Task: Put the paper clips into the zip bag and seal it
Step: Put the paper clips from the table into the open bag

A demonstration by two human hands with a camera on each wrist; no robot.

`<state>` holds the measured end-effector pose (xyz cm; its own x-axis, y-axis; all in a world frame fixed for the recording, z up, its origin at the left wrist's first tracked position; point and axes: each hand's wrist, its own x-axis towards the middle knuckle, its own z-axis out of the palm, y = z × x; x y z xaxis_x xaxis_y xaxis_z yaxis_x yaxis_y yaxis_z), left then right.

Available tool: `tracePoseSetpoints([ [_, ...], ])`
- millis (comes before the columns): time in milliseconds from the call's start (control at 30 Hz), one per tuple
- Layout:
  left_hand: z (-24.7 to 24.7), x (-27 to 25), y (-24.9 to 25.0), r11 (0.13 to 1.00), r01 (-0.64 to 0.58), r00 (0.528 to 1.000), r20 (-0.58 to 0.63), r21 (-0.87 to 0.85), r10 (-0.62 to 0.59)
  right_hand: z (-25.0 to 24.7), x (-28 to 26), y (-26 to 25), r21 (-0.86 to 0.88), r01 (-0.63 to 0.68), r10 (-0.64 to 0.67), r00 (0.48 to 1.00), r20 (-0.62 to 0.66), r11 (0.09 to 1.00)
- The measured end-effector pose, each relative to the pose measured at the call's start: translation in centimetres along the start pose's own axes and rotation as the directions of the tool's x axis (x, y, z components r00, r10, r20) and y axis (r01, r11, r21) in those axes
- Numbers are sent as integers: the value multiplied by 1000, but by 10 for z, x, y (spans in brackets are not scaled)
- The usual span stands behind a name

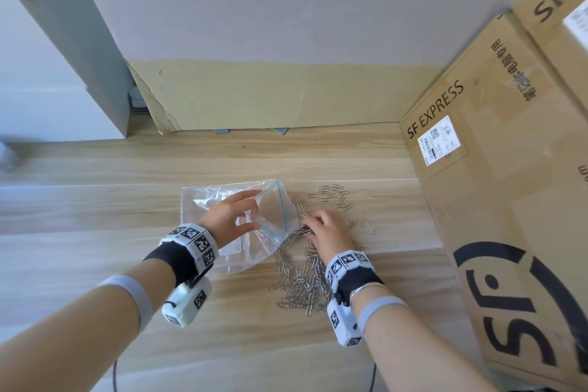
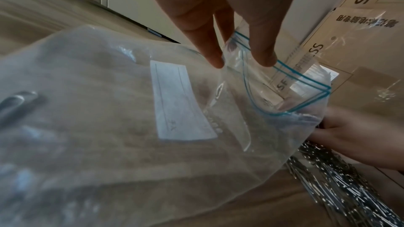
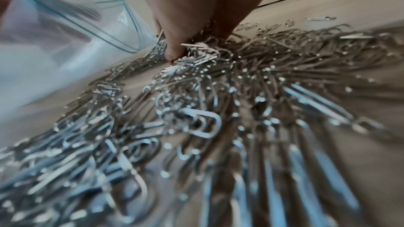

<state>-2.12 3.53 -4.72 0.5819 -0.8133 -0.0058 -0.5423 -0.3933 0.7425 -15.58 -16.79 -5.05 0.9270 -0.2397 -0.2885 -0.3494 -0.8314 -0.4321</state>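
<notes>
A clear zip bag (image 1: 219, 200) with a blue zip line lies on the wooden table (image 1: 95, 216), its mouth facing right. My left hand (image 1: 255, 210) pinches the upper rim and lifts it, so the mouth gapes; in the left wrist view the fingertips (image 2: 264, 59) grip the blue strip (image 2: 304, 79). Silver paper clips (image 1: 299, 283) lie heaped just right of the mouth. My right hand (image 1: 310, 227) rests on that heap with fingers curled around a bunch of clips at the bag's opening. In the right wrist view the thumb (image 3: 174, 49) digs into the clips (image 3: 196, 110).
A large SF Express cardboard box (image 1: 493, 169) stands close on the right. More loose clips (image 1: 334, 197) are scattered behind my right hand. A cardboard sheet (image 1: 254, 95) leans against the wall at the back. The bag carries a white label (image 2: 177, 103).
</notes>
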Motion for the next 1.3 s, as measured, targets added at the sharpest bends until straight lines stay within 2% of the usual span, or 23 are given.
tracePoseSetpoints([
  [67,1,-1,0,1000,19,1000,-1,4,-19,-1,3,-3,38,-49,49,999,2,998],
  [200,-1,-2,0,1000,24,1000,-2,1,-24,-4,7,-2,21,-9,9,1000,-11,1000],
  [433,1,-3,3,999,0,1000,-21,-45,-1,-34,12,-12,101,-48,51,998,-31,994],
  [633,0,-4,6,997,-8,1000,-30,-83,6,-58,26,-61,153,96,-96,995,-12,984],
  [733,-4,-6,13,991,-30,997,-71,-128,21,-52,31,-84,178,125,-130,991,16,976],
  [900,-10,-12,16,985,-14,989,-146,-171,-11,-51,37,-107,225,158,-160,987,-12,961],
  [1000,-13,-16,14,977,-18,982,-188,-210,-22,-52,39,-111,194,121,-136,988,68,973],
  [1100,-11,-17,11,974,-16,980,-197,-227,-29,-57,38,-111,258,78,-122,979,163,963],
  [1233,-7,-18,6,966,-6,981,-187,-259,-44,-75,40,-99,410,-1,-70,985,159,912],
  [1300,-7,-19,6,968,-8,983,-181,-251,-38,-78,42,-84,407,-50,-10,990,144,912],
])
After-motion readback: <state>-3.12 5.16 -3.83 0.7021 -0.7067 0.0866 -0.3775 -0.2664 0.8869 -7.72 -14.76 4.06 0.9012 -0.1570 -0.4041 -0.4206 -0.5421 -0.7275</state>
